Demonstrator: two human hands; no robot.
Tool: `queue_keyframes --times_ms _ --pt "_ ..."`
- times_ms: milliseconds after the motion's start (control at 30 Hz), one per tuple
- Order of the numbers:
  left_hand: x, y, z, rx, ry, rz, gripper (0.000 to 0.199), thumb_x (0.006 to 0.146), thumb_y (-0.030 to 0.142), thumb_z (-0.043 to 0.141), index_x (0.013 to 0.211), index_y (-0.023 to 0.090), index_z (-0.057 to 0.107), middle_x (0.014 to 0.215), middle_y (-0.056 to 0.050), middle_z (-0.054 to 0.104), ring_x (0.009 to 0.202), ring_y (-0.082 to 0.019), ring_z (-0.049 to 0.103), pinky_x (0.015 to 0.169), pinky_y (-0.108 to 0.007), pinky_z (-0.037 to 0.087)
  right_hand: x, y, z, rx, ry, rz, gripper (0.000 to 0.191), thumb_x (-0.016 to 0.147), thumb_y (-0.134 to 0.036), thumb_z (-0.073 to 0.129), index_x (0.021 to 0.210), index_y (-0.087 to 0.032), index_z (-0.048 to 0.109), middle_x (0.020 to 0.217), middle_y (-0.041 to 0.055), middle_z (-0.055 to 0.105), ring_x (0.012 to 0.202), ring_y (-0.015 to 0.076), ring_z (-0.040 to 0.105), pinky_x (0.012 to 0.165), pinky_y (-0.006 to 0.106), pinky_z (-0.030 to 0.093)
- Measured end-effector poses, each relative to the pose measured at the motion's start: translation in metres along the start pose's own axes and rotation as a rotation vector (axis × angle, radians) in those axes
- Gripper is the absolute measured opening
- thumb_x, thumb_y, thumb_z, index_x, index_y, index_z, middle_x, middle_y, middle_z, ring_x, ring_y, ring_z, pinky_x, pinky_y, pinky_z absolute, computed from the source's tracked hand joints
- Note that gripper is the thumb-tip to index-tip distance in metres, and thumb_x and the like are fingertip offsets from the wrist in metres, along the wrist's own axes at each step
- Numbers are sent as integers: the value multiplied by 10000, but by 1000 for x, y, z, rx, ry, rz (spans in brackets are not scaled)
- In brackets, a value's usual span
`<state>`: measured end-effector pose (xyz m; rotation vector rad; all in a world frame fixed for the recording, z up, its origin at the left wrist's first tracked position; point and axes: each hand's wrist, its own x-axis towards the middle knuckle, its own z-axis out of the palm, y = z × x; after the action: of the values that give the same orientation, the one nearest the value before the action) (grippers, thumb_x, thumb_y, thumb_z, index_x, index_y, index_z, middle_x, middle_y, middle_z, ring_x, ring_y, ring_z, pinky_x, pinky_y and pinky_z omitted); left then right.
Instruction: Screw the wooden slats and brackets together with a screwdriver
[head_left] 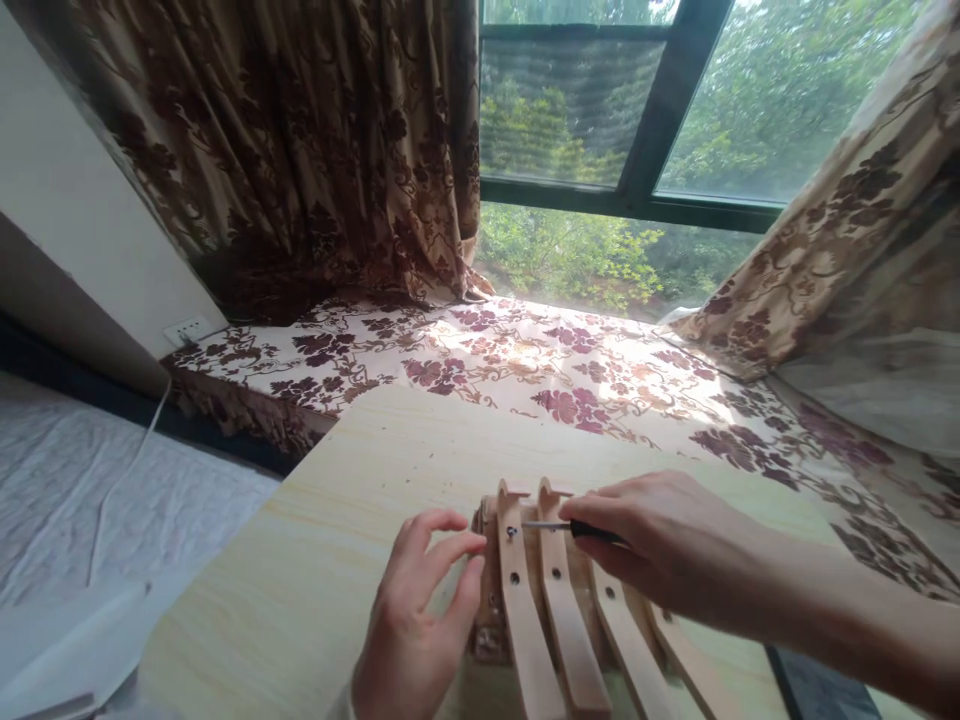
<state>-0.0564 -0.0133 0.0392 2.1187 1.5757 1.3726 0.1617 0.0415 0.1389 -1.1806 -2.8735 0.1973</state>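
Note:
My right hand (637, 525) grips a screwdriver (551, 524) by its dark handle. The thin metal shaft points left, with its tip close to a small screw (511, 533) standing in the leftmost curved wooden piece (525, 615). Whether tip and screw touch I cannot tell. Several such pale wooden pieces with hooked ends lie side by side across a brown wooden block (489, 640), and dark holes or screws show in them. My left hand (420, 610) is at the block's left edge, fingers curved and apart, with nothing between them.
All this rests on a pale wooden table (315, 580), where a few dark specks lie. A dark flat object (814, 685) is at the lower right. Behind the table, a flowered cloth (480, 360) covers the window ledge. A white cable (127, 480) hangs from a wall socket (186, 330).

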Motion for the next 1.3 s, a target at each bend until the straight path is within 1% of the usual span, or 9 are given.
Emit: queue_keyframes --times_ms 67,133,267,400,567,700,833,1000,1300 --pt "0 4 8 -17 -52 -16 144 828 162 518 902 234 619 973 -24 566 961 -156 567 841 -290 490 2 -2 8 20 -37 28 163 866 -226 449 796 -224 596 650 -9 634 557 122 554 500 267 289" --pt "-2 5 10 -19 -77 -28 151 833 171 507 917 221 622 991 -36 575 978 -163 566 855 -300 490 3 -3 14 31 -49 59 165 863 -213 440 767 -203 574 649 1 626 548 128 541 494 274 266" --pt "-3 -2 9 -18 -84 -43 163 840 190 493 946 215 615 1009 -45 580 993 -169 556 874 -318 481 4 -2 21 77 -72 67 158 858 -206 426 797 -203 572 678 4 628 561 128 536 497 266 261" --pt "3 -6 18 13 -114 -141 154 823 242 502 949 210 585 991 -48 579 985 -186 549 882 -347 463 3 -3 26 63 -78 81 133 836 -192 445 829 -207 577 697 10 637 570 137 547 498 271 254" --pt "17 0 33 67 -202 -237 170 764 298 583 908 217 542 878 -15 583 855 -182 573 751 -318 482 1 -5 34 -8 -85 56 123 832 -173 435 816 -202 553 677 16 629 576 150 547 483 282 230" --pt "26 5 36 157 -247 -293 164 761 354 587 847 223 540 840 -2 584 800 -190 574 679 -311 446 -1 -4 37 -87 -70 46 109 818 -141 447 832 -188 544 674 19 622 554 148 538 464 289 206" --pt "32 9 34 245 -282 -292 147 762 373 578 777 234 535 775 17 576 753 -189 566 624 -293 386 -5 -5 37 -126 -38 64 114 824 -127 449 847 -181 547 680 20 623 542 152 545 455 292 209" --pt "36 11 33 312 -303 -285 153 771 368 548 719 232 501 714 21 553 698 -183 550 593 -285 338 -8 -7 38 -186 -69 44 111 808 -140 483 876 -191 554 647 17 619 504 167 541 440 304 178" --pt "31 5 37 298 -317 -249 177 825 362 479 718 221 485 703 6 532 699 -180 540 627 -286 362 -4 -9 33 -170 -128 69 103 822 -141 484 884 -185 553 647 28 627 499 173 551 418 300 152"
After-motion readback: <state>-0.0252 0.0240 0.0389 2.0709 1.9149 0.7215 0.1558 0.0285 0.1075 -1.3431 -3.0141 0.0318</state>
